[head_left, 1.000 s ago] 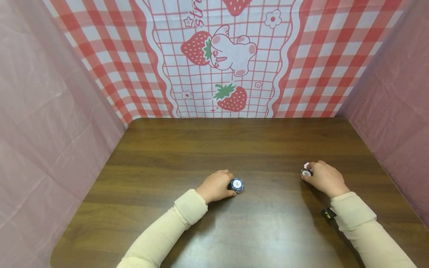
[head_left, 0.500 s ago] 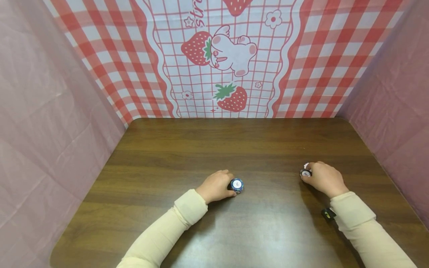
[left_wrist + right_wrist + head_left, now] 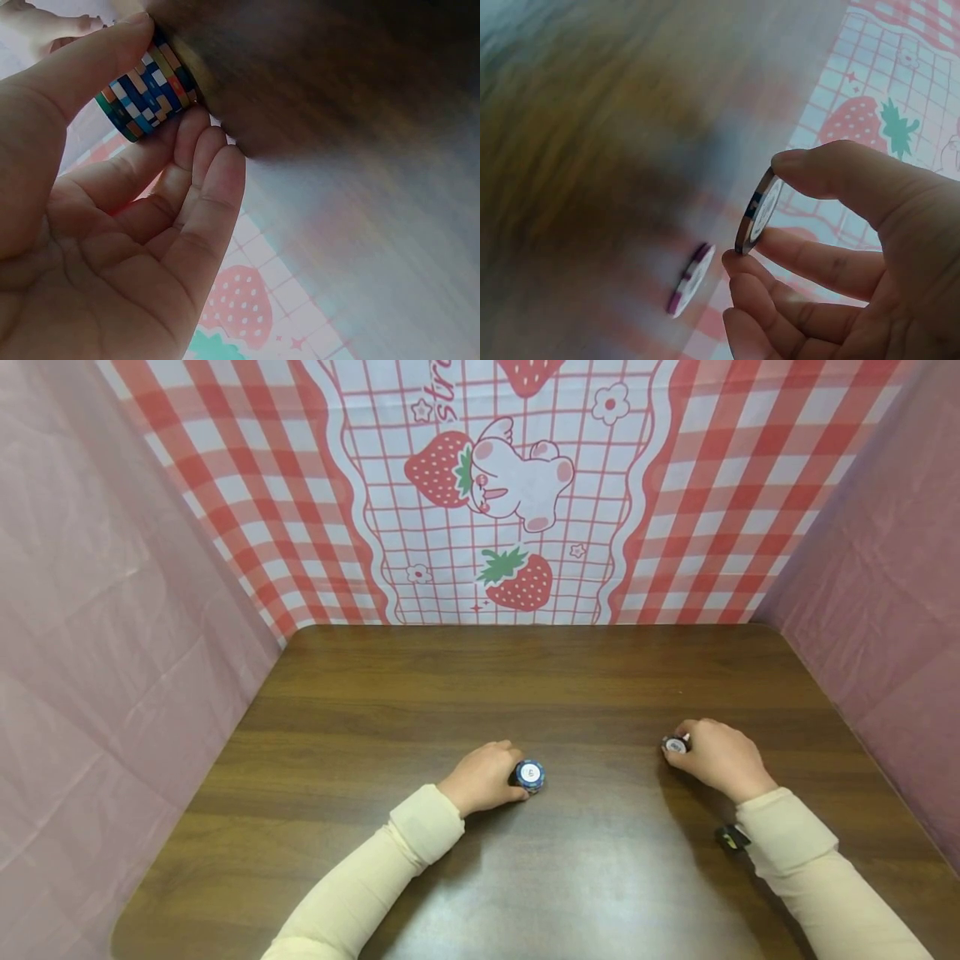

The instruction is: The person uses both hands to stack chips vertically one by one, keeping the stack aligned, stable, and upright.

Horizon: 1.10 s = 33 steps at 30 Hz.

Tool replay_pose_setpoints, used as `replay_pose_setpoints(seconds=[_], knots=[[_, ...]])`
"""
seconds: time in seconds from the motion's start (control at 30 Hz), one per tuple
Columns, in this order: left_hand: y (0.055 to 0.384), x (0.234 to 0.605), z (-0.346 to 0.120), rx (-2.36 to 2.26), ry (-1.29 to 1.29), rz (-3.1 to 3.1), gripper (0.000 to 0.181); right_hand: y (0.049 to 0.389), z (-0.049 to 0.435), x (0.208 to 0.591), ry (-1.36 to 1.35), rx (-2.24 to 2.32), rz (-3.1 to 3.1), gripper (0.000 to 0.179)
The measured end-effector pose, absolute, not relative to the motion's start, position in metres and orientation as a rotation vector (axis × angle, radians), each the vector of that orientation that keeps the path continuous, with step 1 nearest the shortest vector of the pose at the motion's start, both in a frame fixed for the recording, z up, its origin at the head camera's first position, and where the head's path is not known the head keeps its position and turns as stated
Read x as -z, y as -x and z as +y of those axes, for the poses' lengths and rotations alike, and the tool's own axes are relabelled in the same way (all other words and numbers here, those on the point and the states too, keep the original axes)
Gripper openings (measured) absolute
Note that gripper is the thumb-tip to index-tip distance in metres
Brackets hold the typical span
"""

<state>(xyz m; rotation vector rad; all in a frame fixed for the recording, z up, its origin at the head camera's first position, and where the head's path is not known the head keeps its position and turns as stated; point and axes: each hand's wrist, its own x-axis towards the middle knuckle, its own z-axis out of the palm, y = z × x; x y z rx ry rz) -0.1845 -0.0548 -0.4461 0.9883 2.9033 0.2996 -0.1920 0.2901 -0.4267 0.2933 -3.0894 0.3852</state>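
A stack of poker chips (image 3: 530, 774) with a blue chip on top stands on the table, left of the right hand. My left hand (image 3: 482, 777) grips its side, thumb in front and fingers behind; the left wrist view shows the stack's striped blue, white and orange edges (image 3: 150, 94). My right hand (image 3: 722, 758) pinches a dark-rimmed poker chip (image 3: 759, 214) between thumb and fingertips. Just below that chip, a purple-and-white poker chip (image 3: 691, 283) lies on the table, mostly hidden by the right hand in the head view.
The brown wooden table (image 3: 450, 685) meets a red-and-white strawberry cloth (image 3: 300, 493) at its far edge. Pink drapes (image 3: 127, 610) hang at both sides. A small black device (image 3: 732, 837) sits at the right wrist.
My right hand has shifted slightly left with the dark-rimmed chip, which now appears lifted off the purple-and-white one. The left hand and its stack look still.
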Motion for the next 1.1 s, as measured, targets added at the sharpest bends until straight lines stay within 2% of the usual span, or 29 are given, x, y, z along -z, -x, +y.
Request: replay_pose_setpoints(seconds=[0.6, 1.1], knots=[[0.186, 0.449, -0.055, -0.292, -0.997, 2.908, 0.041, 0.193, 0.248, 0.414, -0.471, -0.403, -2.966, 0.02], [0.185, 0.447, -0.055, -0.294, -0.993, 2.904, 0.041, 0.196, 0.204, 0.407, -0.659, -0.417, -2.89, 0.028]])
